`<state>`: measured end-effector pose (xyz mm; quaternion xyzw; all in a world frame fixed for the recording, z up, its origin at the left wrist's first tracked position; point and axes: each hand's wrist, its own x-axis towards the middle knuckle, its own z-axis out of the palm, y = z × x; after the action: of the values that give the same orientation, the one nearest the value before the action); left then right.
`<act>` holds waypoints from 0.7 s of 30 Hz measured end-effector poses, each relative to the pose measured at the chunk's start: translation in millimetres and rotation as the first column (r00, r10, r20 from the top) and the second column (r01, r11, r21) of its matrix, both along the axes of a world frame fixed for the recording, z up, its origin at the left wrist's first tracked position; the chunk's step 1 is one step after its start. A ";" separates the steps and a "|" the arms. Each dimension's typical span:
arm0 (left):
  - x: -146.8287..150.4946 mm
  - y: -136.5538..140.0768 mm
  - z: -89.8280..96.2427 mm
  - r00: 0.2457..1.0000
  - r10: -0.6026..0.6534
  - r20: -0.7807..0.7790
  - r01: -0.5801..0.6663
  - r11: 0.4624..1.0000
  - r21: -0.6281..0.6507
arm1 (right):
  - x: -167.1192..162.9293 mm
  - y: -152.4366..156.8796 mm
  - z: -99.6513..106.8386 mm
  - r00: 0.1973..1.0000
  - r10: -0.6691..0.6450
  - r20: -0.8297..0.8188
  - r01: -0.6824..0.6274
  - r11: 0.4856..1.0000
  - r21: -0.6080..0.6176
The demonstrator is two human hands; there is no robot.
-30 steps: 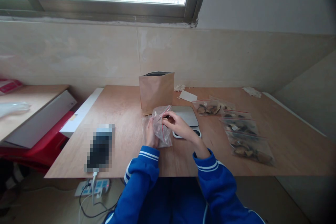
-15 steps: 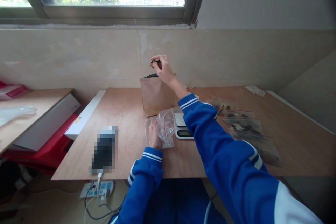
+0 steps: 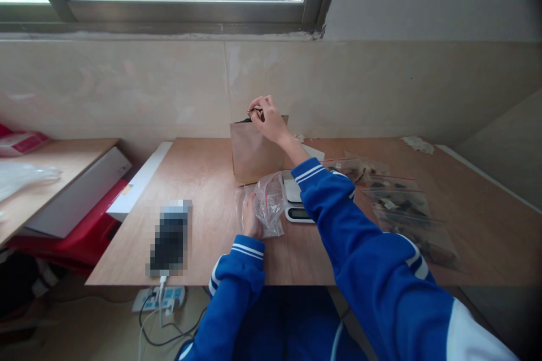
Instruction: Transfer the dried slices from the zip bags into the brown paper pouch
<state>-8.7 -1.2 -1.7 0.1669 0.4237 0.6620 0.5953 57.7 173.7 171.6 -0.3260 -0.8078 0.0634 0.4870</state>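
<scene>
Above the mouth of an upright brown paper bag (image 3: 257, 152), my right hand (image 3: 271, 121) pinches a small dark-and-tan dried piece (image 3: 255, 110); its exact kind is too small to tell. My left hand (image 3: 251, 217) is down on the table, with its fingers closed on a clear zip bag (image 3: 271, 206) that has a red seal line. Plastic partly covers those fingers. A white kitchen scale (image 3: 296, 213) sits just right of the zip bag, half hidden behind my right sleeve.
Several filled zip bags (image 3: 402, 203) of dark dried bits lie on the table's right. A blurred phone-like device (image 3: 169, 240) rests at left, its white cable running down to a power strip (image 3: 171, 296). A wall and window stand behind; crumpled paper (image 3: 418, 144) lies at the back right.
My right hand has dropped slightly towards the paper bag's mouth, still pinching the small piece. My left hand stays on the zip bag. The whole view has shifted a little.
</scene>
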 end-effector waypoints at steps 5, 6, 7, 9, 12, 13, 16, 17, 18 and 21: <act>0.5 -1.8 4.9 0.998 -0.017 0.058 0.018 1.000 -0.011 | 4.3 -2.4 -6.4 0.995 -0.095 0.011 0.094 0.995 0.030; 0.5 -2.0 5.5 0.998 -0.016 0.055 0.017 1.000 -0.018 | 5.3 -3.8 -7.3 0.994 -0.109 0.006 0.109 0.993 0.037; 0.6 -2.2 6.3 0.999 -0.011 0.052 0.012 1.000 -0.026 | 6.3 -5.3 -7.9 0.993 -0.121 0.004 0.121 0.992 0.038; 0.8 -2.8 8.3 0.999 -0.001 0.052 0.003 0.999 -0.034 | 8.1 -8.0 -8.2 0.990 -0.137 0.017 0.137 0.990 0.025; 1.1 -4.3 11.9 0.998 -0.002 0.062 0.004 1.000 -0.029 | 9.6 -10.2 -8.0 0.989 -0.135 0.057 0.135 0.991 0.010; 1.2 -4.7 12.6 0.998 -0.003 0.064 0.005 1.000 -0.027 | 9.7 -10.3 -8.2 0.990 -0.130 0.062 0.130 0.991 0.012; 1.3 -4.7 11.6 0.999 -0.003 0.051 0.004 0.999 -0.032 | 9.3 -9.4 -10.5 0.991 -0.125 0.044 0.124 0.992 0.032; 1.3 -4.3 10.4 0.999 0.000 0.043 0.001 0.999 -0.032 | 9.2 -9.0 -11.7 0.992 -0.125 0.032 0.124 0.992 0.037; 1.3 -3.8 9.2 0.999 0.002 0.037 -0.001 1.000 -0.028 | 9.2 -8.6 -13.0 0.992 -0.124 0.020 0.124 0.992 0.038; 1.2 -2.8 6.9 0.999 0.010 0.045 -0.009 1.000 -0.015 | 9.7 -8.4 -15.6 0.995 -0.099 -0.019 0.100 0.994 0.031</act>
<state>-7.4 -4.0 5.3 0.1457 0.4157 0.6653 0.6028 67.4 165.4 155.9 -0.3575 -0.7872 0.0288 0.5016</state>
